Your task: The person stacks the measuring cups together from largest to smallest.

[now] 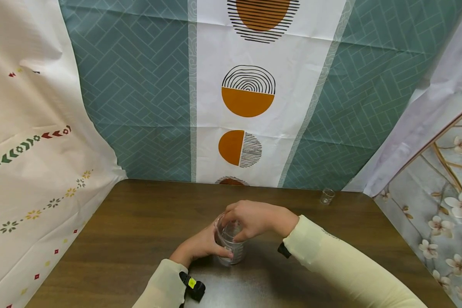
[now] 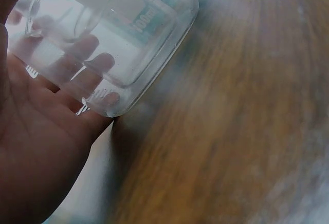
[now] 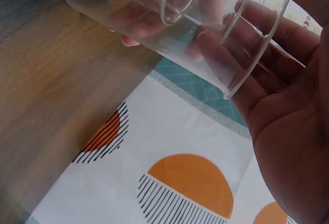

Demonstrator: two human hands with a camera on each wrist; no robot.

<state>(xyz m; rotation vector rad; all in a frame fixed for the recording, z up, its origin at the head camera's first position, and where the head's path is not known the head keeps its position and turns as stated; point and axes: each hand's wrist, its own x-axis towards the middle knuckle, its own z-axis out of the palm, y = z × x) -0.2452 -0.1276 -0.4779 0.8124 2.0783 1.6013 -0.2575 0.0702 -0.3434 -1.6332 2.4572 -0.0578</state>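
A clear beaker (image 1: 236, 253) with printed volume marks stands on the wooden table in front of me. My left hand (image 1: 205, 244) grips its side, thumb across the front and fingers spread round the far wall. In the left wrist view a "100ml" mark shows through the glass beaker (image 2: 154, 64). From above, my right hand (image 1: 250, 218) reaches over the rim with bent fingers inside the mouth. Its fingertips meet the rim of a smaller inner beaker (image 3: 240, 12) nested within. A still smaller round glass edge (image 3: 163, 11) shows deeper inside.
A small clear glass cup (image 1: 327, 196) stands near the table's back right corner. The brown table (image 1: 138, 222) ends at a patterned cloth (image 1: 150, 107) hanging behind it. More cloth hangs at both sides. Wrist cameras are strapped over pale sleeves.
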